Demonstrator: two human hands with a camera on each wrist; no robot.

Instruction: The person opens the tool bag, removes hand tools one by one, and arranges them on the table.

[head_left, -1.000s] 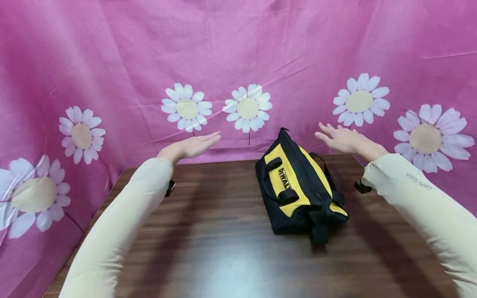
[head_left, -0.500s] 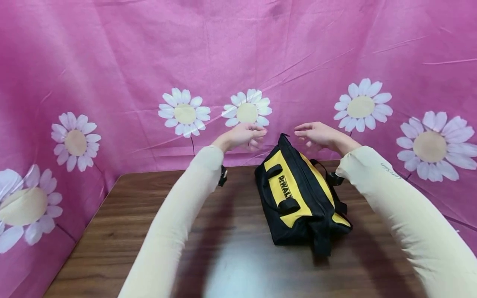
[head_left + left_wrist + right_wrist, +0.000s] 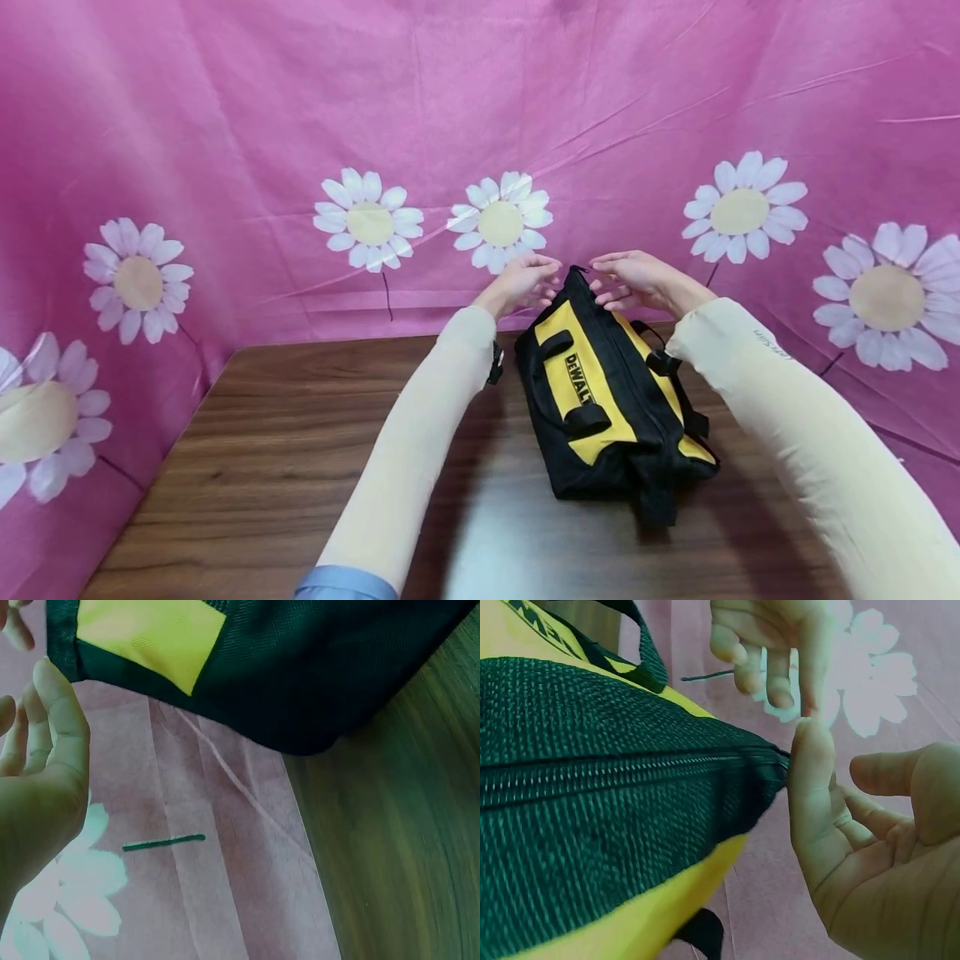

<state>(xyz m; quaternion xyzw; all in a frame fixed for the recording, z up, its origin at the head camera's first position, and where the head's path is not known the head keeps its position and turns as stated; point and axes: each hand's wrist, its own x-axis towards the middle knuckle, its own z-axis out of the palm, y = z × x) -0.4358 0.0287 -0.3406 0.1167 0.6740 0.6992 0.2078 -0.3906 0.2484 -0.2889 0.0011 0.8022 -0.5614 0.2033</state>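
Observation:
A black and yellow DeWalt tool bag (image 3: 592, 400) stands on the wooden table, its zipper (image 3: 630, 774) closed along the top. At the bag's far end, my left hand (image 3: 522, 285) is on the left side, fingers loosely bent and holding nothing. Across from it, my right hand (image 3: 637, 279) hovers by the same end, thumb apart from its fingers. In the right wrist view, the right index finger (image 3: 808, 799) overlaps the zipper's end, and the left hand's fingertips come right up to it. The zipper pull is mostly hidden there.
Black carry handles (image 3: 587, 421) hang on the bag's sides. A pink cloth (image 3: 300, 125) with white daisies hangs right behind the table's far edge. The brown tabletop (image 3: 285, 442) stretches out left of the bag.
Both hands have come inward from wide apart, the left moving right and the right moving left, to the bag's far end. The bag stays in place.

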